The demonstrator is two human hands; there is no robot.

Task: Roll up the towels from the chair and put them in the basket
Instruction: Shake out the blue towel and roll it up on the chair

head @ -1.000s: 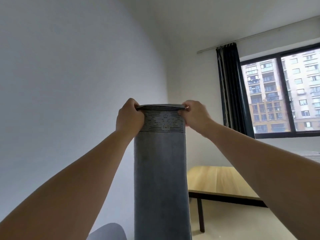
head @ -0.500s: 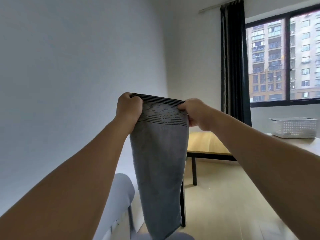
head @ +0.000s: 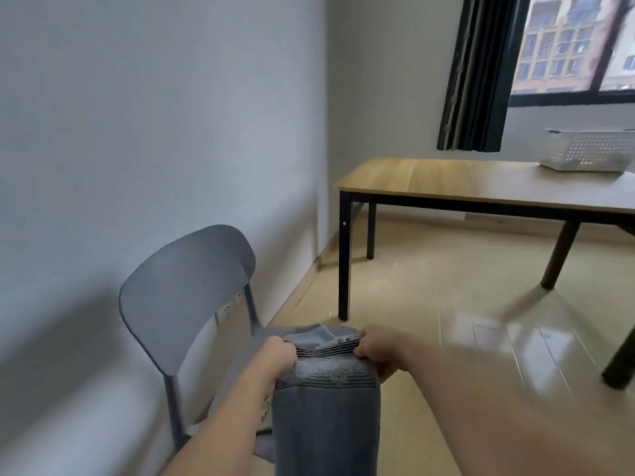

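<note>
Low at the middle of the view, the left hand (head: pixel 275 359) and the right hand (head: pixel 376 352) each pinch one top corner of a grey towel (head: pixel 326 417), fingers curled round its dark-striped border. That towel hangs straight down between the forearms and runs off the bottom edge. Just beyond its top edge, a second grey towel (head: pixel 314 334) lies bunched on the seat of the grey chair (head: pixel 185 293), which stands against the white wall at the left. Well apart, at the far right end of the wooden table (head: pixel 446 182), a white perforated basket (head: pixel 587 154) sits under the window (head: pixel 577 46), beside the dark curtain (head: pixel 477 73). Pale glossy flooring spreads beneath the table's black legs.
</note>
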